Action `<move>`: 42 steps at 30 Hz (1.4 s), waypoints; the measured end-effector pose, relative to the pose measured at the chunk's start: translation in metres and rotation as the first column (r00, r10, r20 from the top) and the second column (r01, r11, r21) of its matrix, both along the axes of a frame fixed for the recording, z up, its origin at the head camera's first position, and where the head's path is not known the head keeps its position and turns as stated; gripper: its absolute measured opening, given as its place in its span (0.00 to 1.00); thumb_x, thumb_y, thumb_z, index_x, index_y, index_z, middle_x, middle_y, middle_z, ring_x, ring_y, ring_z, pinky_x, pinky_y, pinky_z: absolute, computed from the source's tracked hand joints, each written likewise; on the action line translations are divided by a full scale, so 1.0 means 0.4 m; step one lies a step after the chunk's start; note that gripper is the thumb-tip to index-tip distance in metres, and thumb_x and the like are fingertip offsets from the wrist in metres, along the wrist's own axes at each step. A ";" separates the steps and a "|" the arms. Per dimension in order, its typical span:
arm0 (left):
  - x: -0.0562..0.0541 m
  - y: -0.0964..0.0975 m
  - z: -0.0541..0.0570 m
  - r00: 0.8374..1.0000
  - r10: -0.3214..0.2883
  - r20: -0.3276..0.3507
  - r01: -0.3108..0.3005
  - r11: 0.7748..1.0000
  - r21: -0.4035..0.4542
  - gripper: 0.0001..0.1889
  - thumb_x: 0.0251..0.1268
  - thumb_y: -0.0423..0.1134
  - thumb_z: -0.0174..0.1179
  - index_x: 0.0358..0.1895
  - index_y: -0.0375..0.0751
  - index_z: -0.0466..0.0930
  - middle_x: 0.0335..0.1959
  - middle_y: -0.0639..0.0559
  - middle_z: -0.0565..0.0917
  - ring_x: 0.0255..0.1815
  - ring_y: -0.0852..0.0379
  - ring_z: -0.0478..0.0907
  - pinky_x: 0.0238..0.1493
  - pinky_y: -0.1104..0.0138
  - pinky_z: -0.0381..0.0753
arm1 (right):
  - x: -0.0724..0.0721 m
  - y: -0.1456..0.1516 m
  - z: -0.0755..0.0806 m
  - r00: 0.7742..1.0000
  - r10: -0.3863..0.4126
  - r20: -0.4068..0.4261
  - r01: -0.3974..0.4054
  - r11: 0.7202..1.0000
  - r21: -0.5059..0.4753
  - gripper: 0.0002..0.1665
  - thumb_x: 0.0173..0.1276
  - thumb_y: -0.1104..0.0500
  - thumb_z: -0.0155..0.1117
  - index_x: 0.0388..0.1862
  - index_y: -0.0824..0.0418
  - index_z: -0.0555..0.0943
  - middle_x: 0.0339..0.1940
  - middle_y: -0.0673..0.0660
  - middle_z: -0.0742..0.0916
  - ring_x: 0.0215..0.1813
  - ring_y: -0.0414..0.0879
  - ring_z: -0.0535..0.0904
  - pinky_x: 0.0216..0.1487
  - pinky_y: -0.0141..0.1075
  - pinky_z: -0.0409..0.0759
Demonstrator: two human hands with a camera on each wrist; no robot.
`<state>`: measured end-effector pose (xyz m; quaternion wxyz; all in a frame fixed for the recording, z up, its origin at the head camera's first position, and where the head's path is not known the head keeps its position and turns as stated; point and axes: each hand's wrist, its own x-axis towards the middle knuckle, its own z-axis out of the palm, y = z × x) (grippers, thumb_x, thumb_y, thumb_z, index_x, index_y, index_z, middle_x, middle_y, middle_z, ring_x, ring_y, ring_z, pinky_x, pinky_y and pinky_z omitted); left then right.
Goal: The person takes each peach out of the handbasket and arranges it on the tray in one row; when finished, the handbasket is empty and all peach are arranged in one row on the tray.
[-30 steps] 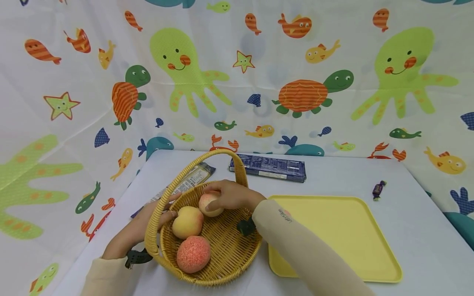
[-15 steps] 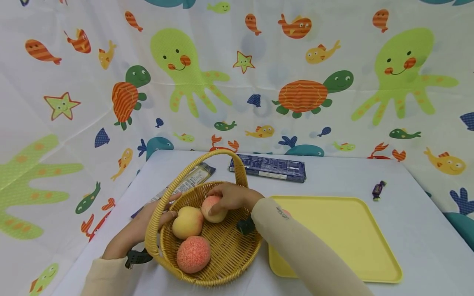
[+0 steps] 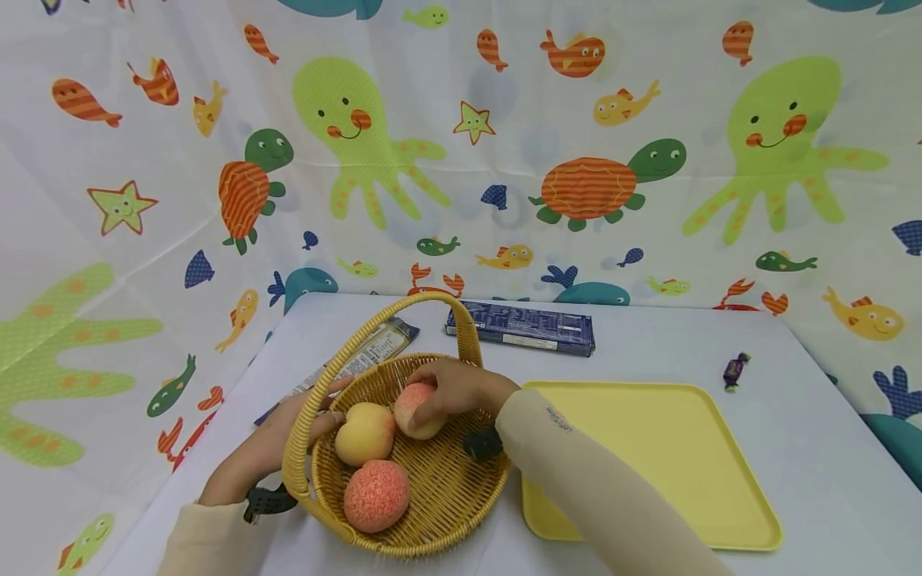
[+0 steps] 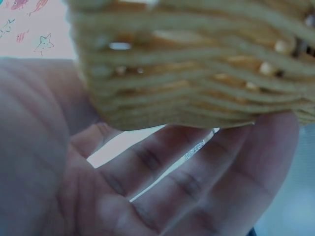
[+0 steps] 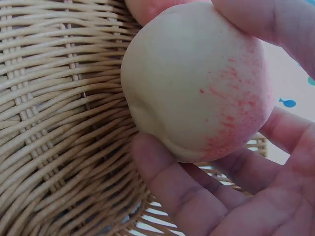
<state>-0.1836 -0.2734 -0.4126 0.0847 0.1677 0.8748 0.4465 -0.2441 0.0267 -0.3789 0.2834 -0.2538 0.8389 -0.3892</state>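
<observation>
In the head view, a wicker basket with a tall arched handle stands in front of me. My left hand grips its left side at the rim; the left wrist view has the fingers curled against the woven wall. Inside the basket, my right hand holds a pale pink peach. Thumb and fingers wrap round this peach in the right wrist view. Beside it lies a yellow peach, and nearer me a red, rough-skinned peach.
A yellow tray lies right of the basket, partly under my right sleeve. Behind stand a dark blue packet and a second packet. One small wrapped candy lies far right. A patterned cloth hangs behind.
My right hand and the pale pink peach have shifted a little to the right and toward me inside the basket. My left hand stays at the rim.
</observation>
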 end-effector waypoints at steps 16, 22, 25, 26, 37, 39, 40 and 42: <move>0.000 0.003 0.001 1.000 0.006 0.011 -0.005 1.000 -0.014 0.34 0.76 0.43 0.57 0.80 0.37 0.63 0.65 0.22 0.76 0.44 0.51 0.88 0.32 0.65 0.88 | 0.067 0.145 0.074 0.995 -0.095 0.018 0.096 0.987 -0.126 0.37 0.60 0.51 0.81 0.69 0.43 0.80 0.61 0.47 0.83 0.58 0.47 0.80 0.56 0.43 0.82; 0.000 0.003 0.002 1.000 0.018 0.017 -0.018 1.000 -0.021 0.33 0.76 0.42 0.57 0.80 0.38 0.64 0.67 0.24 0.76 0.49 0.47 0.87 0.34 0.65 0.88 | 0.090 0.207 0.081 0.992 -0.125 0.009 0.125 0.977 -0.175 0.39 0.60 0.52 0.81 0.71 0.44 0.78 0.65 0.48 0.82 0.57 0.50 0.82 0.56 0.44 0.83; -0.001 0.003 0.001 1.000 0.015 0.013 -0.015 1.000 -0.011 0.33 0.75 0.41 0.58 0.80 0.37 0.64 0.67 0.25 0.76 0.52 0.43 0.86 0.34 0.65 0.88 | 0.098 0.237 0.077 0.990 -0.144 0.013 0.143 0.968 -0.204 0.40 0.60 0.53 0.80 0.72 0.49 0.78 0.67 0.51 0.81 0.57 0.51 0.83 0.56 0.46 0.84; -0.002 0.004 0.000 1.000 0.014 0.012 -0.014 1.000 -0.009 0.33 0.75 0.41 0.58 0.80 0.36 0.64 0.67 0.24 0.76 0.53 0.41 0.86 0.34 0.65 0.89 | 0.101 0.248 0.075 0.988 -0.153 0.015 0.153 0.965 -0.212 0.41 0.60 0.53 0.80 0.72 0.50 0.78 0.67 0.52 0.81 0.57 0.52 0.83 0.56 0.46 0.84; -0.006 0.003 -0.004 1.000 0.006 0.023 -0.006 1.000 0.002 0.33 0.75 0.40 0.58 0.80 0.36 0.63 0.63 0.24 0.79 0.49 0.45 0.87 0.33 0.64 0.88 | 0.139 0.375 0.051 0.973 -0.228 0.032 0.227 0.932 -0.282 0.41 0.62 0.58 0.76 0.75 0.54 0.75 0.72 0.60 0.77 0.63 0.58 0.80 0.56 0.49 0.84; -0.005 0.003 -0.002 1.000 0.005 0.030 -0.005 1.000 0.007 0.33 0.75 0.40 0.58 0.80 0.36 0.63 0.64 0.25 0.79 0.47 0.48 0.88 0.32 0.64 0.88 | 0.148 0.398 0.045 0.969 -0.244 0.045 0.247 0.925 -0.289 0.42 0.62 0.59 0.76 0.76 0.55 0.74 0.73 0.60 0.76 0.64 0.59 0.79 0.56 0.48 0.84; -0.005 0.003 0.000 0.999 0.005 0.032 -0.005 1.000 0.008 0.33 0.76 0.40 0.57 0.80 0.36 0.63 0.63 0.24 0.79 0.46 0.49 0.88 0.32 0.64 0.88 | 0.152 0.409 0.043 0.967 -0.251 0.047 0.254 0.922 -0.292 0.42 0.62 0.59 0.76 0.76 0.56 0.73 0.74 0.61 0.75 0.64 0.59 0.78 0.56 0.47 0.84; -0.004 0.004 0.003 1.000 0.005 0.031 -0.005 1.000 0.000 0.33 0.76 0.41 0.57 0.80 0.37 0.63 0.63 0.23 0.78 0.46 0.49 0.88 0.32 0.65 0.88 | 0.159 0.430 0.040 0.964 -0.263 0.040 0.263 0.918 -0.298 0.43 0.62 0.59 0.76 0.76 0.57 0.73 0.74 0.62 0.75 0.65 0.60 0.78 0.56 0.46 0.83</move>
